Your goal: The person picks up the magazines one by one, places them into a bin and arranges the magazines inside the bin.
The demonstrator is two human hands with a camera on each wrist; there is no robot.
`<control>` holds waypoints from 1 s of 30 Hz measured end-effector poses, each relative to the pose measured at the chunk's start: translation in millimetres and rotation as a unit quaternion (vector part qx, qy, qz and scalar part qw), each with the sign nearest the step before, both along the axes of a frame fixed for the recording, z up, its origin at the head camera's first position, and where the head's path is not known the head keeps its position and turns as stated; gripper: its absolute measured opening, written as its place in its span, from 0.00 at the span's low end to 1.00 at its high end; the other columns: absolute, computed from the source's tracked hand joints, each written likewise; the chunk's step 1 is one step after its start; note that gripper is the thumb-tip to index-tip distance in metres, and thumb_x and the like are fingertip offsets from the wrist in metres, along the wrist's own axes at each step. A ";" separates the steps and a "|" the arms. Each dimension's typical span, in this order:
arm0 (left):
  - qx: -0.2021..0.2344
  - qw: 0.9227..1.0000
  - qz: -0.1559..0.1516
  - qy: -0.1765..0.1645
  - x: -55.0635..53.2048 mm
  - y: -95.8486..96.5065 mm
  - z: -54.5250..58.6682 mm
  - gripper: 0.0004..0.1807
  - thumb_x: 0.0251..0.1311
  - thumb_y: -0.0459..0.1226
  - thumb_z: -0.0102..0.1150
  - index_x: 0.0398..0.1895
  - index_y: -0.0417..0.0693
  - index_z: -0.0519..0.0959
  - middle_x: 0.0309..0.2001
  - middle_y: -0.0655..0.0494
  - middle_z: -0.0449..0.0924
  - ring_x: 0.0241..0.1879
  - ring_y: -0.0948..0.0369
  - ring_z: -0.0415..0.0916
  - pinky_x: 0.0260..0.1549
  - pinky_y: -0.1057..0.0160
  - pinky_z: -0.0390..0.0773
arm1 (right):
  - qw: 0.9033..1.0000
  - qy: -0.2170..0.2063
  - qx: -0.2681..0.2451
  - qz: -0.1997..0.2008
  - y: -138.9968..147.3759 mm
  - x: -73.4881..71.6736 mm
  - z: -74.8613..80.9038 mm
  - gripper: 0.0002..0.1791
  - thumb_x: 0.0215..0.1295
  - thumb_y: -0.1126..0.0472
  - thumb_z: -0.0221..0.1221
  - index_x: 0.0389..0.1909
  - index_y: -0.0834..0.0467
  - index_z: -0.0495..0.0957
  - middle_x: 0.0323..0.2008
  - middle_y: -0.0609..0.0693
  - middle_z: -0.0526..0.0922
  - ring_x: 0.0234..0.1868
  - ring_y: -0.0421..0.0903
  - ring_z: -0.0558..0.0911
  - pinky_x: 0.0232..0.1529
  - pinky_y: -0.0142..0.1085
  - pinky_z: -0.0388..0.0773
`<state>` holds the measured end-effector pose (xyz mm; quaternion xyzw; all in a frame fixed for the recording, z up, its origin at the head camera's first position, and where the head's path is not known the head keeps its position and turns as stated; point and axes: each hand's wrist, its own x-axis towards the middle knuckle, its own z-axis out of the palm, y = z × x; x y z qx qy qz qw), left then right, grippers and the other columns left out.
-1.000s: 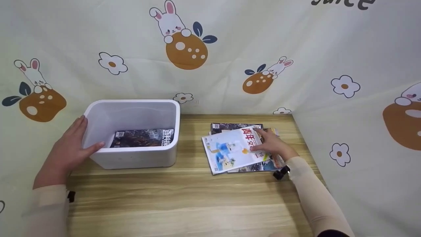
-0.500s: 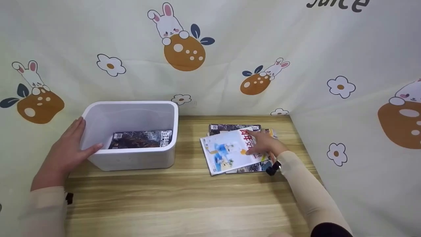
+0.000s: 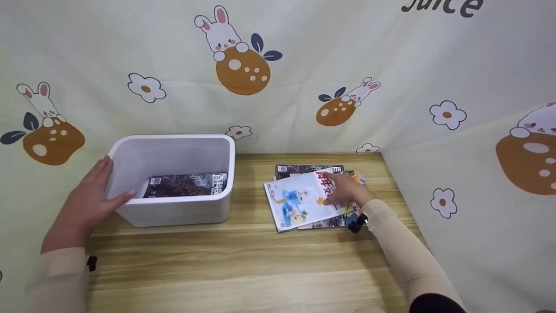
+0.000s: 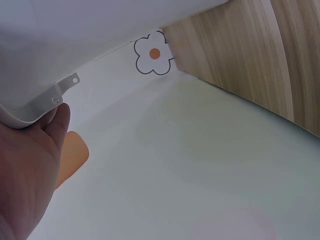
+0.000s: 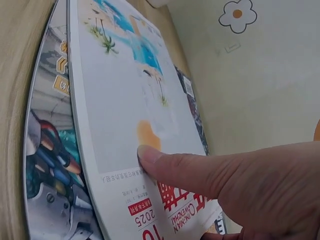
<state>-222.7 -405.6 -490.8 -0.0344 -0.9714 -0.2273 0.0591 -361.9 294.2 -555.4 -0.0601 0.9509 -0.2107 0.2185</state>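
Observation:
On the left stands a white plastic bin (image 3: pixel 178 213), a dark-covered magazine (image 3: pixel 186 184) lying flat inside it. My left hand (image 3: pixel 84 202) holds the bin's front left corner, fingers along the outer wall and thumb over the front rim. In the left wrist view, a finger sits under the rim beside a small bracket (image 4: pixel 52 98). To the right, my right hand (image 3: pixel 347 189) grips the red-titled end of a pale magazine (image 3: pixel 297 198). Its thumb (image 5: pixel 180 167) presses on the cover, which bows there; the other fingers are mostly hidden at the edge.
Beneath the pale magazine lie more magazines, a dark one (image 3: pixel 310 168) poking out at the back and a colourful one (image 5: pixel 52 150) at the front. All rest on a wood-grain tabletop (image 3: pixel 243 265). A printed cloth (image 3: pixel 299 52) hangs behind and at both sides.
My right hand has shifted slightly left over the pale magazine's titled end, and the title there now looks bent. The left hand stays on the bin. The head view has shifted a little.

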 end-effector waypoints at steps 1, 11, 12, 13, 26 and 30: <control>0.000 1.000 0.001 -0.001 0.2 -0.1 -0.4 0.64 0.72 0.66 0.63 0.92 0.47 0.36 0.90 0.37 0.33 0.86 0.28 0.36 0.68 0.13 0.47 | 1.000 -0.001 0.001 0.001 -0.6 -0.4 -0.2 0.65 0.54 0.48 0.86 0.90 0.42 0.58 0.86 0.71 0.52 0.86 0.76 0.49 0.78 0.72 0.62; 0.005 1.000 -0.003 0.004 -1.5 -0.8 -0.8 0.64 0.72 0.66 0.63 0.92 0.46 0.37 0.90 0.35 0.35 0.86 0.28 0.37 0.69 0.13 0.48 | 1.000 0.002 -0.025 -0.004 3.7 -3.2 -4.3 0.68 0.53 0.48 0.86 0.91 0.43 0.55 0.86 0.69 0.54 0.86 0.74 0.51 0.78 0.69 0.66; 0.004 1.000 -0.003 0.005 -1.8 -0.5 -0.4 0.64 0.72 0.66 0.63 0.92 0.45 0.37 0.90 0.35 0.35 0.86 0.29 0.38 0.70 0.13 0.48 | 1.000 0.005 -0.028 0.000 5.0 -3.6 -5.1 0.68 0.54 0.48 0.86 0.91 0.43 0.55 0.86 0.69 0.55 0.85 0.73 0.53 0.78 0.68 0.67; 0.004 1.000 -0.003 0.006 -1.9 -0.2 0.1 0.64 0.72 0.66 0.63 0.92 0.44 0.38 0.90 0.35 0.36 0.86 0.29 0.38 0.70 0.14 0.49 | 0.999 0.007 -0.033 0.005 6.5 -3.7 -5.7 0.68 0.54 0.47 0.86 0.91 0.44 0.54 0.86 0.69 0.56 0.85 0.73 0.55 0.77 0.67 0.67; 0.001 1.000 0.000 0.016 0.9 2.5 0.2 0.64 0.71 0.66 0.64 0.92 0.46 0.38 0.90 0.34 0.38 0.86 0.27 0.40 0.67 0.12 0.51 | 0.979 0.001 -0.205 0.011 26.3 -4.3 -23.0 0.64 0.56 0.53 0.84 0.90 0.37 0.57 0.89 0.56 0.55 0.86 0.65 0.58 0.81 0.63 0.63; 0.003 1.000 0.000 0.018 0.6 1.1 -1.2 0.64 0.71 0.66 0.64 0.93 0.47 0.38 0.90 0.36 0.37 0.86 0.28 0.39 0.68 0.12 0.50 | 0.965 0.009 -0.264 -0.003 30.2 -2.9 -27.6 0.57 0.58 0.51 0.84 0.86 0.34 0.65 0.88 0.54 0.58 0.78 0.64 0.71 0.71 0.59 0.79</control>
